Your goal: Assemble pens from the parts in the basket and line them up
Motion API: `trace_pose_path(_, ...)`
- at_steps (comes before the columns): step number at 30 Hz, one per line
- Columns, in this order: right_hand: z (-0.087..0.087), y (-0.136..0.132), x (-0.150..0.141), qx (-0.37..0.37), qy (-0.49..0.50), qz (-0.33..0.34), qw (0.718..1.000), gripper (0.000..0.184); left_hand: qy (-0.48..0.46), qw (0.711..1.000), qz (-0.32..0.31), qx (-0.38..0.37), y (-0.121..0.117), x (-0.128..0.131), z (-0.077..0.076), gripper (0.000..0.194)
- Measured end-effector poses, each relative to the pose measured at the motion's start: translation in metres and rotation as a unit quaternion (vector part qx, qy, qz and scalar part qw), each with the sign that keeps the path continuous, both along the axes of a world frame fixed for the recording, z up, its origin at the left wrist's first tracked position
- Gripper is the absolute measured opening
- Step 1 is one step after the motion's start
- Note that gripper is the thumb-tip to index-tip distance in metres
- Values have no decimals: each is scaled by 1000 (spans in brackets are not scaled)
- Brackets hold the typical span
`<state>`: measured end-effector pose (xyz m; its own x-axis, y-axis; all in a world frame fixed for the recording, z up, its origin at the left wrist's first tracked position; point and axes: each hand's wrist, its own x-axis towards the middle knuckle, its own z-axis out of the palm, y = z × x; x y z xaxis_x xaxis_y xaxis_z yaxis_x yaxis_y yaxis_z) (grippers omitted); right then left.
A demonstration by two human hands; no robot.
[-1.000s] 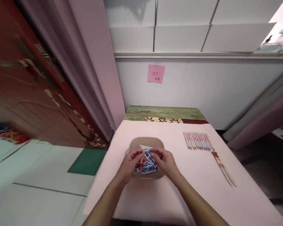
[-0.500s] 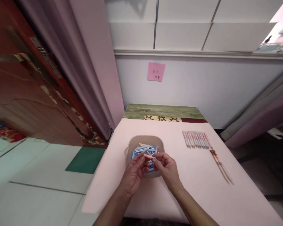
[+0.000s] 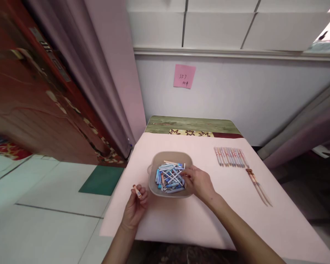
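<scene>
My left hand [image 3: 136, 207], left of the bin and above the table, pinches a short orange tube [image 3: 137, 191] that looks like a pen part. The beige plastic bin [image 3: 151, 183] holds a jumble of blue, white and a few orange tubes and thin white sticks [image 3: 172, 176]. My right hand [image 3: 198, 179] reaches over the bin's right rim, its bent fingertips down at the pieces. Whatever those fingers pinch is hidden.
To the right, a row of several pens [image 3: 231, 157] lies side by side. Two long pointed sticks with brown ends [image 3: 260, 189] lie nearer. A pink cloth [image 3: 209, 223] covers most of the table [image 3: 192, 124]. A pink note [image 3: 184, 76] sticks to the wall behind.
My hands have parted from over the bin. My left hand has moved left, carrying the orange tube; my right hand has shifted to the bin's right side, fingers among the pieces.
</scene>
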<state>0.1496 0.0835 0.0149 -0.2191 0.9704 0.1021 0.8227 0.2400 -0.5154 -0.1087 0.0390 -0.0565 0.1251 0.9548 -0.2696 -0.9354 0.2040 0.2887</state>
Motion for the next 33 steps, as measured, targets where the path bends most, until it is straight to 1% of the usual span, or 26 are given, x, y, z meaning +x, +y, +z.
trace_pose_path(2, 0, 1, -12, -23, -75, 48, 996, 24, -20, 1000, -9, 22, -1, 1, -16, 26)
trace_pose_path(3, -1, 1, -18, -31, -102, 68, 992, 25, -25, 999, -13, 31, 0, 1, -21, 26)
trace_pose_path(5, -2, 0, -29, -56, -146, 101, 983, 25, -29, 999, -10, 42, 1, 0, -26, 25)
trace_pose_path(8, -6, 2, -38, -97, -190, 125, 969, 25, -22, 999, 9, 42, 3, -3, -27, 21)
trace_pose_path(10, -9, 5, -41, -108, -202, 120, 966, 23, -12, 999, 4, 42, 3, -4, -27, 20)
trace_pose_path(12, -13, 10, -40, -104, -209, 94, 968, 24, 1, 999, -9, 43, 1, -4, -28, 20)
trace_pose_path(15, -18, 16, -38, -92, -213, 44, 972, 30, 20, 999, -18, 35, -4, -4, -30, 19)
trace_pose_path(18, -19, 19, -36, -79, -207, 19, 975, 36, 47, 998, -26, 13, -6, -5, -33, 21)
trace_pose_path(21, -15, 19, -37, -74, -200, 27, 977, 31, 89, 996, -29, 5, -5, -4, -34, 24)
trace_pose_path(24, -13, 18, -43, -77, -187, 68, 977, 26, 115, 993, -36, 18, -4, -2, -32, 24)
trace_pose_path(27, -14, 18, -49, -90, -184, 104, 973, 22, 120, 991, -45, 33, -3, 0, -28, 23)
trace_pose_path(29, -16, 21, -49, -93, -191, 94, 973, 23, 126, 990, -48, 36, -4, 1, -27, 23)
trace_pose_path(33, -16, 30, -38, -79, -204, 26, 975, 34, 147, 987, -47, 34, -5, 1, -25, 23)
